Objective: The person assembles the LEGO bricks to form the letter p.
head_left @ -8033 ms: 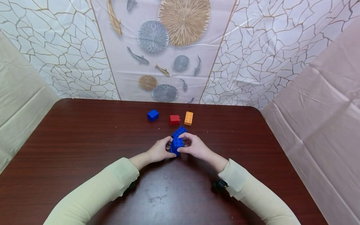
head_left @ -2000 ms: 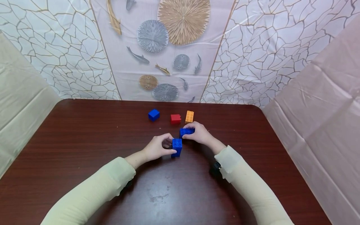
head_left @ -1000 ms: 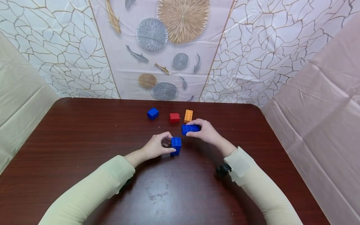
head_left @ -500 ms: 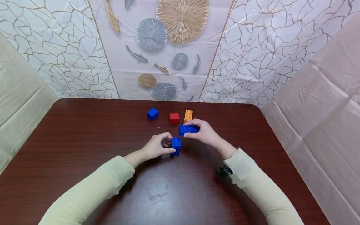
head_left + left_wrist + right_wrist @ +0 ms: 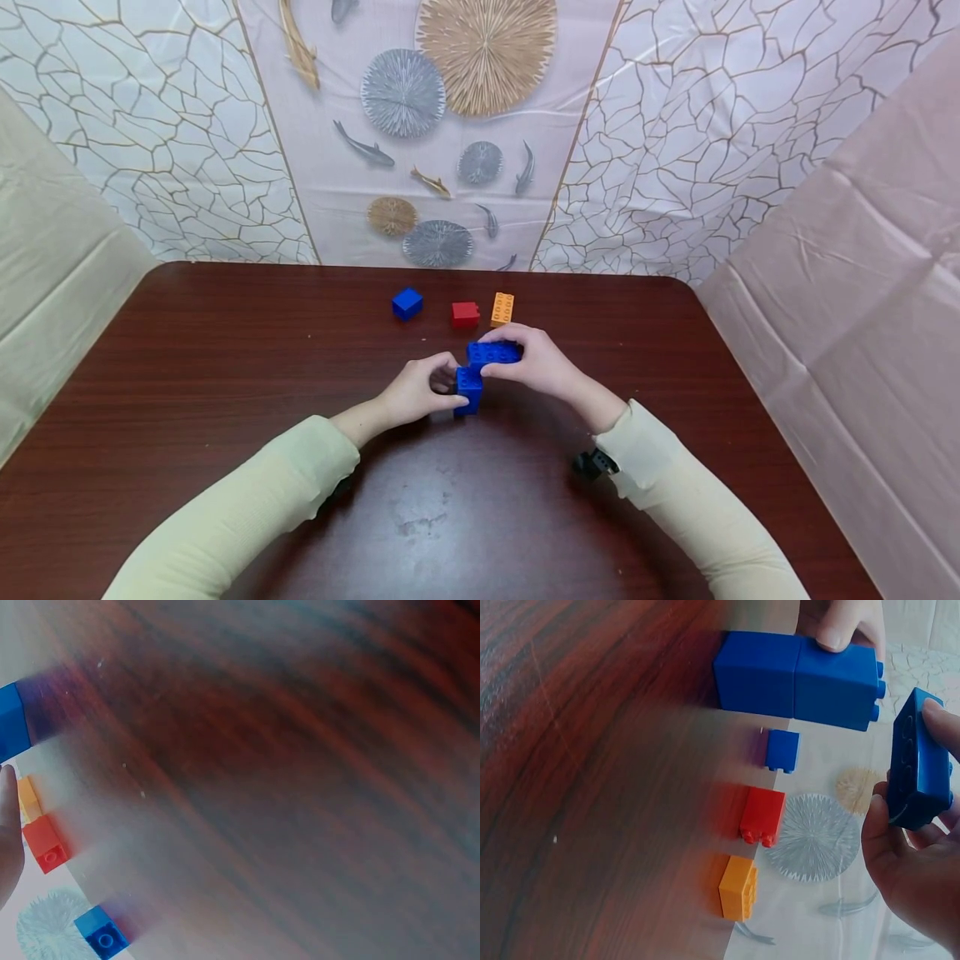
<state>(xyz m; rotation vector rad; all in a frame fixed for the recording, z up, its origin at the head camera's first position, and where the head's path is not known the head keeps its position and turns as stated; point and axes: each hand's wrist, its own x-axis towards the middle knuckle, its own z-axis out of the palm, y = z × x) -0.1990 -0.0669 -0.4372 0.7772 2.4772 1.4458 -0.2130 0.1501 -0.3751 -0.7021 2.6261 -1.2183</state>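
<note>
Two blue toy bricks joined one on the other make an upright stack (image 5: 469,400) on the table. My left hand (image 5: 415,392) grips it from the left, thumb along the near side. Above its studs, a longer blue brick (image 5: 492,353) is pinched between the thumb and fingers of my right hand (image 5: 543,362). In the right wrist view a gap shows between this long brick (image 5: 921,765) and the studs of the stack (image 5: 795,679). The left wrist view catches only an edge of a blue brick (image 5: 10,724) and part of a finger.
Toward the back of the dark wooden table (image 5: 247,350) lie a small blue brick (image 5: 407,304), a red brick (image 5: 466,314) and an orange brick (image 5: 502,308), the last just behind my right hand. A patterned cloth (image 5: 480,217) hangs past the far edge.
Earlier both hands were at the stack and the long blue brick lay behind it. My right hand has since picked that brick up and brought it left, over the stack. My left hand stays put.
</note>
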